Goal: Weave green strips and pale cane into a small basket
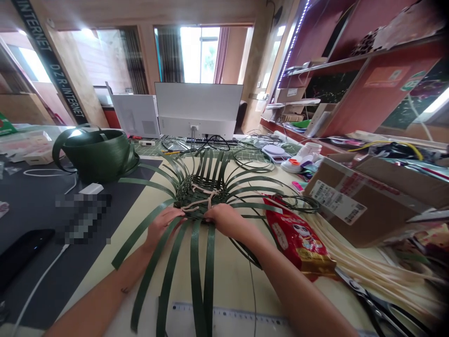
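Observation:
A flat woven mat of dark green strips lies on the pale table, with long loose strips fanning out on all sides. A beige cord lies twisted across its woven middle. My left hand rests at the mat's near left edge, fingers curled onto the strips and the cord's end. My right hand presses down on the near right edge, fingers closed over the weave. What the fingertips pinch is hidden.
A roll of green strip stands at the left. A red snack packet, pale reed bundle, scissors and cardboard box crowd the right. A ruler lies near me. Monitors stand behind. A phone lies left.

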A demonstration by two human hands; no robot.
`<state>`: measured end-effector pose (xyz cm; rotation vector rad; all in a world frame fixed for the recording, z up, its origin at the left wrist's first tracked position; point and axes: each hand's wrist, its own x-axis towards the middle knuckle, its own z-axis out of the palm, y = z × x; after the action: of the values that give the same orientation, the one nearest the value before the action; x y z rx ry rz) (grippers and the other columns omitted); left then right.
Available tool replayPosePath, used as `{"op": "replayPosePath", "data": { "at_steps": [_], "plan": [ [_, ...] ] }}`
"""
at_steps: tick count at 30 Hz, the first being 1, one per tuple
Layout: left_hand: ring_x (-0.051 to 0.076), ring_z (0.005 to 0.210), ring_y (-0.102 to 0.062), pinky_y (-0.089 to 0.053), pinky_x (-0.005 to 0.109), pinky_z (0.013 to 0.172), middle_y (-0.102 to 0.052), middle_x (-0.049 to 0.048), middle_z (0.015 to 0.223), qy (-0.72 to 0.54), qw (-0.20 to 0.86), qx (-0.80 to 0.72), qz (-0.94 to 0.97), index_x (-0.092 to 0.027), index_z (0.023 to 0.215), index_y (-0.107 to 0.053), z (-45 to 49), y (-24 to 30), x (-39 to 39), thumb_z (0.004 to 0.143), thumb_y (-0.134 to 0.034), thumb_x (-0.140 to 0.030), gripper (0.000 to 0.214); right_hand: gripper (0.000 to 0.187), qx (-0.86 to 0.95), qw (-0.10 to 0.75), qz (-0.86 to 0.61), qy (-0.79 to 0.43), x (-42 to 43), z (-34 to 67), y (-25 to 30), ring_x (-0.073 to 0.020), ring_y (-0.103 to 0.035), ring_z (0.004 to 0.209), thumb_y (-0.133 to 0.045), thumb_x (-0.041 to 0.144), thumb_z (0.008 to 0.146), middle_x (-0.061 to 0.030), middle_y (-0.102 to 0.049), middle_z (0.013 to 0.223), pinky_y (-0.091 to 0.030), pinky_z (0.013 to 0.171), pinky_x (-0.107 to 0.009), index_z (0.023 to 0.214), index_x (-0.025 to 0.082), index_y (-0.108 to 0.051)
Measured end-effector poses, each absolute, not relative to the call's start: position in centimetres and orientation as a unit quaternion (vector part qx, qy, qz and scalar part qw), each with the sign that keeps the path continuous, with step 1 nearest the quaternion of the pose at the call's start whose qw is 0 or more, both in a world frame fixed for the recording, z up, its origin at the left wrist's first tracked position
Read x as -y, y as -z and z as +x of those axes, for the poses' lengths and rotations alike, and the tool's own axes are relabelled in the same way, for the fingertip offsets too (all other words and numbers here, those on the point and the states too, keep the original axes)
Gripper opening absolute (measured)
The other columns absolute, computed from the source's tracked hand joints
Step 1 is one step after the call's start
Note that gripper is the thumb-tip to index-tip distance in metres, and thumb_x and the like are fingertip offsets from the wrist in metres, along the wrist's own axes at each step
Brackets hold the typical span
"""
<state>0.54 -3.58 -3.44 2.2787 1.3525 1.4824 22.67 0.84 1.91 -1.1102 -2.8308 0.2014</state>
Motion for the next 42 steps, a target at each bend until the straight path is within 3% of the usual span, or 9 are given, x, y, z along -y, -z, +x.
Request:
{"op": "replayPosePath", "data": {
  "at_steps": [4,9,16,20,24,28,33,36,42],
  "plan": [
    [0.018,0.085,-0.065,-0.053,0.029,0.079,-0.069,0.006,0.09,-0.485,0.007,-0.416,0.769,-0.018,0.089,-0.066,0.6,3.4,3.5,0.085,-0.057,-0.027,0.014,0.027,0.925,0.042,-0.371,-0.071,-0.8,22.6,-2.1,-0.0201,-0.063,0.076,-0.049,0.005,0.075,-0.0061,-0.071,0.079,-0.038,0.062,-0.024,0.08,0.019,-0.072],
    [0.015,0.074,-0.061,-0.049,0.024,0.068,-0.064,0.0027,0.078,-0.459,-0.058,-0.493,0.736,-0.018,0.077,-0.059,1.5,2.7,4.0,0.085,-0.053,-0.026,0.013,0.03,0.926,0.04,-0.366,-0.085,-0.8,22.5,-2.2,-0.02,-0.064,0.079,-0.049,0.004,0.075,-0.0066,-0.072,0.083,-0.04,0.066,-0.024,0.084,0.019,-0.073],
    [0.011,0.06,-0.051,-0.041,0.022,0.058,-0.054,-0.0011,0.064,-0.472,0.077,-0.539,0.694,-0.018,0.071,-0.056,0.4,3.2,2.6,0.084,-0.052,-0.036,0.022,0.033,0.923,0.06,-0.372,-0.083,-0.5,22.3,-2.0,-0.0201,-0.064,0.084,-0.049,0.003,0.075,-0.0073,-0.072,0.087,-0.043,0.073,-0.024,0.088,0.02,-0.074],
    [0.011,0.06,-0.051,-0.04,0.022,0.057,-0.055,-0.0016,0.063,-0.466,0.107,-0.554,0.682,-0.018,0.071,-0.057,-0.3,3.2,2.5,0.083,-0.054,-0.04,0.026,0.034,0.92,0.069,-0.377,-0.083,-0.4,22.0,-1.8,-0.0198,-0.064,0.083,-0.049,0.002,0.074,-0.0068,-0.072,0.085,-0.043,0.073,-0.024,0.087,0.02,-0.074],
    [0.013,0.057,-0.055,-0.046,0.025,0.063,-0.057,-0.0013,0.055,-0.464,0.102,-0.569,0.672,-0.018,0.057,-0.056,0.7,2.8,3.9,0.085,-0.054,-0.042,0.037,0.031,0.918,0.084,-0.378,-0.083,-0.4,22.0,-1.8,-0.0194,-0.063,0.081,-0.05,0.004,0.077,-0.0068,-0.072,0.084,-0.042,0.072,-0.024,0.087,0.02,-0.074],
    [0.018,0.082,-0.067,-0.051,0.027,0.081,-0.072,0.0035,0.085,-0.528,0.081,-0.544,0.647,-0.018,0.087,-0.068,2.5,3.0,5.5,0.09,-0.047,-0.03,0.025,0.028,0.919,0.082,-0.376,-0.085,-0.3,22.3,-1.8,-0.0186,-0.063,0.076,-0.05,0.005,0.078,-0.0067,-0.071,0.082,-0.04,0.066,-0.023,0.085,0.019,-0.073],
    [0.02,0.113,-0.059,-0.047,0.031,0.1,-0.063,0.0056,0.122,-0.483,0.081,-0.443,0.751,-0.02,0.127,-0.052,2.7,3.6,5.7,0.086,-0.041,-0.014,0.043,0.025,0.92,0.074,-0.378,-0.075,-0.5,22.4,-1.6,-0.0193,-0.063,0.076,-0.05,0.006,0.076,-0.0061,-0.071,0.08,-0.038,0.063,-0.024,0.08,0.019,-0.072],
    [0.023,0.121,-0.053,-0.046,0.034,0.102,-0.055,0.0059,0.133,-0.416,0.103,-0.417,0.801,-0.023,0.133,-0.046,2.6,3.5,4.8,0.081,-0.051,-0.016,0.053,0.023,0.923,0.066,-0.374,-0.065,-0.7,22.3,-1.4,-0.0202,-0.063,0.077,-0.051,0.007,0.075,-0.0058,-0.071,0.08,-0.037,0.062,-0.024,0.077,0.019,-0.071],
    [0.022,0.117,-0.056,-0.046,0.035,0.102,-0.057,0.0062,0.131,-0.436,0.15,-0.372,0.806,-0.024,0.125,-0.055,3.5,2.4,2.9,0.083,-0.057,-0.023,0.042,0.023,0.922,0.061,-0.377,-0.065,-0.8,22.3,-1.2,-0.0212,-0.064,0.083,-0.05,0.009,0.078,-0.0076,-0.071,0.086,-0.039,0.067,-0.024,0.081,0.018,-0.071]
  ]
}}
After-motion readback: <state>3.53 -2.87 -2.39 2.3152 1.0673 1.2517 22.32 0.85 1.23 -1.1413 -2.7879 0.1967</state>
